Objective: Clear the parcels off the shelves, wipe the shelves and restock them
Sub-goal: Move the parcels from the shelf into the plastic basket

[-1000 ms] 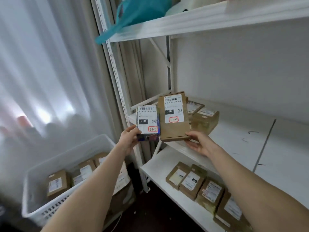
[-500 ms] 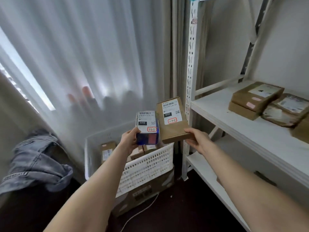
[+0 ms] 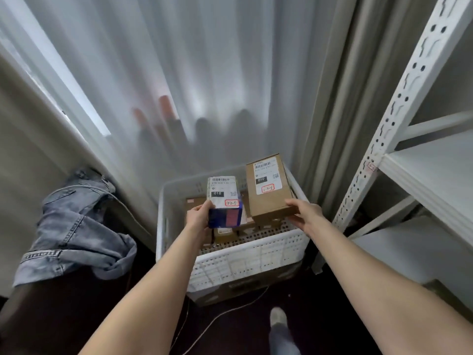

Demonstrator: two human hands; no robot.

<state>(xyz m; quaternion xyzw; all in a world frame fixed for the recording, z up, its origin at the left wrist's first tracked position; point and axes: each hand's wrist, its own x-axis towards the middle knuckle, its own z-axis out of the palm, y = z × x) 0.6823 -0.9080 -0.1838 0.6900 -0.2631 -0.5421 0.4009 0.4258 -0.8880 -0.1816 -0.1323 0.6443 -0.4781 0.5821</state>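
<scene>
My left hand (image 3: 198,215) grips a small blue and red box (image 3: 224,202) with a white shipping label. My right hand (image 3: 304,213) holds a taller brown cardboard parcel (image 3: 267,188) by its lower end. Both parcels hang above a white perforated plastic basket (image 3: 245,262), which has several brown parcels lying inside. The white metal shelf unit (image 3: 432,170) stands to the right, and the shelf boards in view are bare.
The basket rests on a brown cardboard box (image 3: 243,290) on the dark floor. A denim garment (image 3: 74,226) lies at the left. White curtains (image 3: 204,73) hang behind the basket. A thin cable (image 3: 220,316) runs across the floor near my foot (image 3: 277,316).
I have turned left from the shelf to the basket. Both hands have carried their parcels from in front of the shelf to above the basket.
</scene>
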